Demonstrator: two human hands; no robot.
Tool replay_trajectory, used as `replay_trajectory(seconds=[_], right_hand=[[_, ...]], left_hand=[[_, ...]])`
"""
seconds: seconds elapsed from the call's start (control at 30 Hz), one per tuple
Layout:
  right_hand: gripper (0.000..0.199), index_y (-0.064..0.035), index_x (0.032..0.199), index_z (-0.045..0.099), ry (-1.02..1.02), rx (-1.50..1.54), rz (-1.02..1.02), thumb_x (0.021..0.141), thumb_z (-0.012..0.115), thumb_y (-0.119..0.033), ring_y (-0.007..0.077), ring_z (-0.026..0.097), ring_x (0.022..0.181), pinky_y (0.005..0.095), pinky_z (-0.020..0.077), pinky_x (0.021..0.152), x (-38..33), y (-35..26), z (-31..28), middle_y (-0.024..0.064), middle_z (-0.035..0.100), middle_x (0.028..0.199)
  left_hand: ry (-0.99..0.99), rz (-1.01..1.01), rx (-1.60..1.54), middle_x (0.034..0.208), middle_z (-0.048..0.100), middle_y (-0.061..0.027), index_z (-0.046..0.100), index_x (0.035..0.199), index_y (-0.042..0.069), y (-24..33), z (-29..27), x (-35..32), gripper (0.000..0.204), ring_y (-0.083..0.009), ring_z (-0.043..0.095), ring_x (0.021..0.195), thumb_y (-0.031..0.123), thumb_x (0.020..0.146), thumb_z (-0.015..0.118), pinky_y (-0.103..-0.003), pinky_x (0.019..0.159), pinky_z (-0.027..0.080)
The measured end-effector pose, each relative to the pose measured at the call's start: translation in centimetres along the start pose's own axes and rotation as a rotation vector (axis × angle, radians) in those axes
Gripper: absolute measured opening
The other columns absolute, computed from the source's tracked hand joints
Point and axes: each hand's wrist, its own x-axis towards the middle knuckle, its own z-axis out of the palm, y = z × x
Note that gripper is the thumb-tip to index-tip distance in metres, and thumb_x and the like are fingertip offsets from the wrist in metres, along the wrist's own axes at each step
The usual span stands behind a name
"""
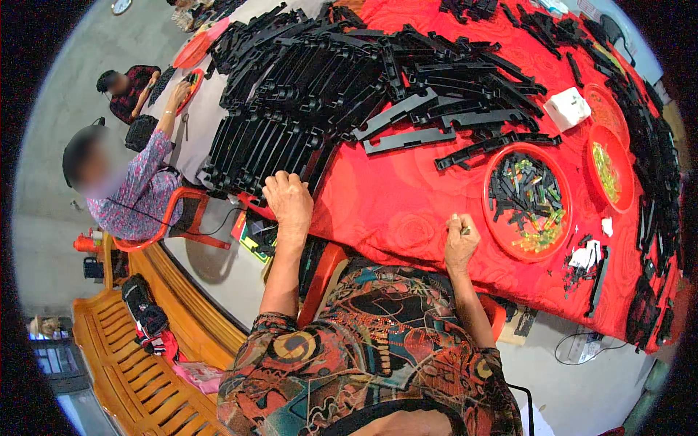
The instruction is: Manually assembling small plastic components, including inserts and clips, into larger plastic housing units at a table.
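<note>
Black plastic strips (256, 151) sit just past the left hand's (288, 202) curled fingers (can't tell if gripping); right hand's (461, 244) fingers bunched together.

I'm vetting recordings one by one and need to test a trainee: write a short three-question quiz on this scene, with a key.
1. True or false: the large round red plastic tray holds both small black pieces and small yellow-green pieces.
2. The white boxy object rests on: A) the slatted wooden bench; B) the red patterned tablecloth; C) the grey floor.
3. Which is nearer the packed rows of long black plastic strips: the bare left hand or the bare right hand?

Key: 1 true; 2 B; 3 left hand.
</note>
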Motion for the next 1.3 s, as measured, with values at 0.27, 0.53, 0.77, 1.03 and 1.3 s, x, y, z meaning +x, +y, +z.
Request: replay_trajectory(seconds=[0.27, 0.53, 0.77, 1.03, 1.3], right_hand=[[0.029, -0.0035, 0.062, 0.04, -0.024, -0.047, -0.019, 0.084, 0.056, -0.014, 0.0087, 0.027, 0.049, 0.0292, 0.0248, 0.043, -0.4, 0.6, -0.3, -0.0002, 0.028, 0.052], [0.028, -0.003, 0.063, 0.042, -0.053, -0.047, -0.08, 0.084, 0.056, -0.015, 0.0097, 0.028, 0.048, 0.0303, 0.0248, 0.042, -0.3, 0.3, -0.2, 0.0024, 0.028, 0.052], [0.026, -0.0021, 0.064, 0.044, -0.043, -0.074, -0.093, 0.083, 0.056, -0.015, 0.0107, 0.03, 0.048, 0.0306, 0.0272, 0.043, -0.2, 0.3, -0.1, 0.0037, 0.03, 0.051], [0.024, -0.0012, 0.065, 0.046, -0.067, -0.086, -0.118, 0.083, 0.055, -0.014, 0.0103, 0.034, 0.05, 0.0303, 0.0294, 0.045, -0.9, 0.2, -0.5, 0.0044, 0.037, 0.052], [0.026, -0.0038, 0.062, 0.049, -0.045, 0.234, 0.014, 0.086, 0.052, -0.013, 0.0043, 0.035, 0.045, 0.0228, 0.0273, 0.042, -1.8, 0.1, -1.5, -0.0028, 0.043, 0.053]], left_hand=[[-0.105, 0.028, 0.024, 0.082, 0.053, -0.0118, 0.06, 0.073, 0.003, -0.4, -1.3, 0.2, 0.016, -0.0293, 0.048, 0.081, 0.013, 0.064, 0.068, -0.041, 0.071, 0.038], [-0.055, 0.097, 0.06, 0.085, 0.051, -0.0087, 0.057, 0.076, 0.006, 0.1, -0.3, -0.3, 0.021, -0.0279, 0.047, 0.084, 0.016, 0.063, 0.07, -0.039, 0.071, 0.038], [-0.001, 0.093, -0.005, 0.083, 0.05, -0.0117, 0.054, 0.075, 0.003, -0.3, 0.1, -0.8, 0.02, -0.029, 0.048, 0.081, 0.014, 0.065, 0.069, -0.04, 0.069, 0.038], [0.042, -0.102, -0.07, 0.091, 0.048, -0.0138, 0.046, 0.087, 0.004, 1.5, 2.0, 0.3, 0.036, -0.0297, 0.051, 0.083, 0.014, 0.063, 0.071, -0.038, 0.072, 0.043], [-0.204, -0.1, -1.374, 0.078, 0.061, -0.0049, 0.059, 0.088, 0.0, 5.2, -0.3, -1.3, 0.019, -0.013, 0.057, 0.067, 0.015, 0.077, 0.066, -0.025, 0.061, 0.046]])
